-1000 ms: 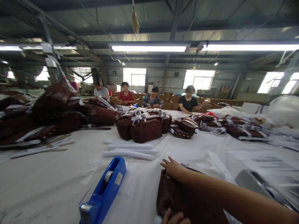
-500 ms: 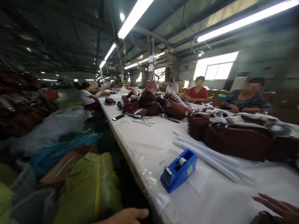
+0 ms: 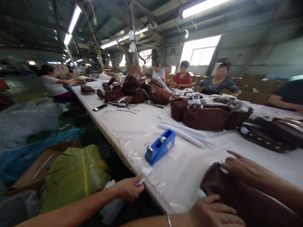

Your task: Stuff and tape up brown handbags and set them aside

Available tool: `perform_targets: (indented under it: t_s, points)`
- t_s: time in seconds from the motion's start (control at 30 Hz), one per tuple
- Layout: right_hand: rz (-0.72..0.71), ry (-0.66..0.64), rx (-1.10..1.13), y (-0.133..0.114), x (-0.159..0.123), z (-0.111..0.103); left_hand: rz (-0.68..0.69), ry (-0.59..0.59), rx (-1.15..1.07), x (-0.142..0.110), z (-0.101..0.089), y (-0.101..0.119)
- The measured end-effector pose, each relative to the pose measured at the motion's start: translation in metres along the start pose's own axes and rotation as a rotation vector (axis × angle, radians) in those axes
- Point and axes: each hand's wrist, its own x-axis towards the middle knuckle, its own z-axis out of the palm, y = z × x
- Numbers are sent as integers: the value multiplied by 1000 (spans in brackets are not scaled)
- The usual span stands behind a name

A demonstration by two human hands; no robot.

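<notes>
A dark brown leather bag [image 3: 239, 201] lies on the white table [image 3: 189, 164] right in front of me. My right hand [image 3: 241, 167] rests flat on the bag's top, fingers stretched out and pointing left. My left hand [image 3: 213, 211], with a thin bangle at the wrist, is curled around the bag's near left edge. A blue tape dispenser [image 3: 159, 146] stands on the table to the left of the bag. Another person's hand [image 3: 129, 189] reaches in from the lower left and pinches a clear tape strip at the table's edge.
Several white tubes [image 3: 184, 132] lie behind the dispenser. Beyond them stand more brown bags [image 3: 205, 118] and a heap of bags [image 3: 132, 88]. A phone [image 3: 99, 107] lies further down the table. Several seated workers [image 3: 182, 77] are at the far side. A green-wrapped box [image 3: 73, 176] sits on the floor at left.
My view has kept swinging left and down. The brown bag and both my hands on it have come into view. The other person's hand rose to the table edge and took a tape strip.
</notes>
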Motion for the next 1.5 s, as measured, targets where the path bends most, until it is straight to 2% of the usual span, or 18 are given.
perform_targets:
  t_s: [0.03,0.1,0.2,0.3,0.37,0.47,0.5,0.57,0.63,0.7,0.83,1.0,1.1,1.23,1.4,1.5]
  points:
    - [-52,-167,18,-3,1,-8,49,-17,-23,18,21,15]
    - [-130,-362,28,-9,5,-21,220,1,26,45,51,36]
    - [-128,-252,-45,-25,12,-42,377,159,197,58,70,40]
    - [-65,-172,-207,-50,16,-74,431,330,240,54,71,35]
    - [46,-147,-324,-67,15,-97,432,398,221,52,69,35]
    - [359,-43,-342,-81,6,-115,420,412,196,53,66,39]
    - [454,-54,-295,-81,-1,-114,421,406,192,54,65,40]
    - [589,-163,-160,-78,-16,-103,428,405,186,55,61,43]
    - [650,-284,-6,-74,-31,-83,438,417,183,55,58,45]
    - [657,-311,143,-70,-39,-61,453,442,179,56,55,47]
    - [712,-150,377,-66,-36,-26,465,477,176,58,53,49]
    - [800,-29,582,-55,-23,-1,463,497,173,58,54,50]
    - [851,76,705,-51,-23,4,473,499,182,58,52,51]
    - [854,216,930,-55,-31,-2,496,484,212,58,48,53]
    - [849,338,1166,-77,-39,-20,522,476,236,58,46,54]
    - [834,436,1392,-95,-44,-32,528,461,244,57,46,54]
